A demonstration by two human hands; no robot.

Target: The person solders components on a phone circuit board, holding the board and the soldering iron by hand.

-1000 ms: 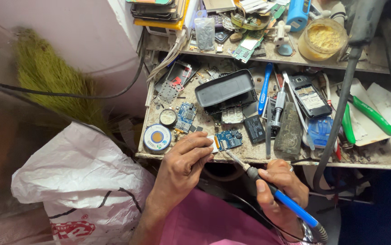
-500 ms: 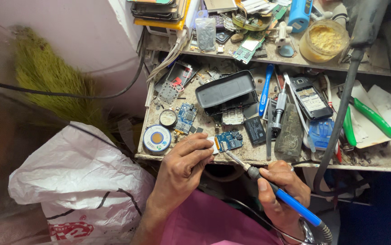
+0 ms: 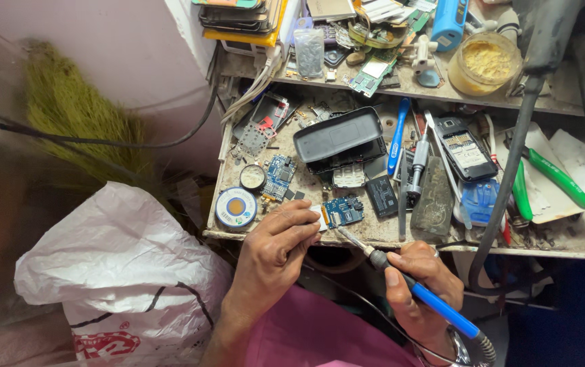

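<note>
Nearest, right hand (image 3: 418,282), grip closed round blue-handled soldering iron (image 3: 420,294), tip at small blue circuit board (image 3: 343,210). Left hand (image 3: 280,239), grip narrow, apparently pinching that board's edge at tabletop (image 3: 387,234) front. Beyond, black phone housing (image 3: 339,136).

soldering iron (image 3: 420,293): cord end cut by bottom edge | circuit board (image 3: 342,211): near edge hidden under left hand (image 3: 280,239)

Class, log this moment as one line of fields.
left hand: pinching blue circuit board edge | right hand: gripping blue-handled soldering iron | tip: at board | surface: cluttered workbench
</note>
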